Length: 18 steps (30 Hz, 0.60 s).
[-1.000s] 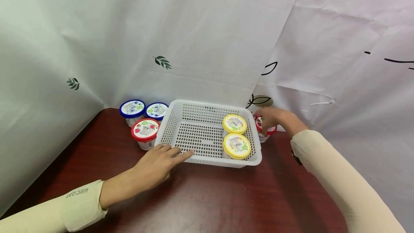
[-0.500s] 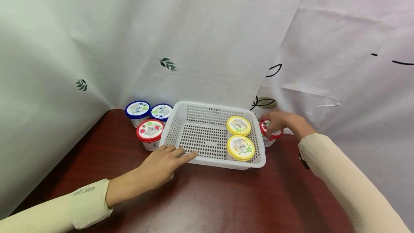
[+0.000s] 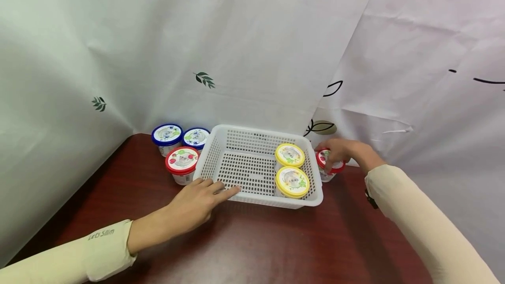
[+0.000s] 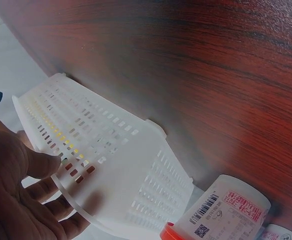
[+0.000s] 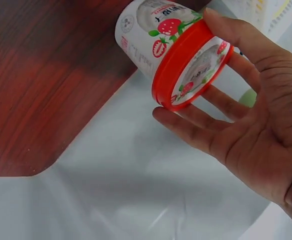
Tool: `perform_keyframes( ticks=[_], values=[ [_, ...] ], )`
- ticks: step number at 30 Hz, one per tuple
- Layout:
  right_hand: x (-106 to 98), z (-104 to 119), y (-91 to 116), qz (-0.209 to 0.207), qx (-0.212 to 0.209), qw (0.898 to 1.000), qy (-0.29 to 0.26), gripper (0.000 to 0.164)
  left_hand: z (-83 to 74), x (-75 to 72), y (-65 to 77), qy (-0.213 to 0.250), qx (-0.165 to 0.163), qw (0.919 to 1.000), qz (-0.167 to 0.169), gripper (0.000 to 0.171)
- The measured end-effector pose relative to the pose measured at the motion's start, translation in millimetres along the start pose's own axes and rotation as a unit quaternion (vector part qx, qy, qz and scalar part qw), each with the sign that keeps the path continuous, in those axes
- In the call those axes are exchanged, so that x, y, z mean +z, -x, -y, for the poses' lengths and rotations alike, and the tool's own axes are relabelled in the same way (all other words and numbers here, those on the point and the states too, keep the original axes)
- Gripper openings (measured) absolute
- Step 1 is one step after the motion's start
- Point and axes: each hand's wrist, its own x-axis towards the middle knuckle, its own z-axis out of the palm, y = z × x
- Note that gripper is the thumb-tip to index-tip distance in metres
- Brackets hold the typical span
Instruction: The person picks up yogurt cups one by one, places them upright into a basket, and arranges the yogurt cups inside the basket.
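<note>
My left hand [image 3: 191,205] pinches the near left part of a white perforated plastic basket's rim [image 3: 268,201]. In the left wrist view, the thumb [image 4: 43,165] lies on the outer wall with the fingers on the other side. Past the basket's right end, my right hand [image 3: 342,149] grips a red-lidded tub [image 3: 327,177] from above. The right wrist view shows strawberry prints on this tub [image 5: 161,35], with thumb and fingertips around its lid. Two yellow-lidded tubs [image 3: 289,154] stand one behind the other inside the basket's right end.
Left of the basket stand two blue-lidded tubs [image 3: 167,134] and another red-lidded tub [image 3: 182,160], close together. A white printed curtain [image 3: 256,56] hangs right behind the basket. The dark red wooden table [image 3: 252,244] extends in front.
The head view has shifted slightly, so everything sits a little further right. The left hand stays on the basket rim and the right hand stays at the red-lidded tub.
</note>
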Motion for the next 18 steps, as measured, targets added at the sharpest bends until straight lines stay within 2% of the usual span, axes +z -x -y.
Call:
perform_keyframes(
  ticks=[9,18],
  values=[
    [-7,2,17,0.025,-0.015,1.0,0.007,0.094,-0.4,1.5,-0.4,0.001,0.003,1.0,-0.003,0.072],
    [-8,12,30,0.012,-0.035,0.999,0.038,0.093,0.9,2.0,-0.3,-0.003,0.009,0.9998,-0.017,0.073]
  ],
)
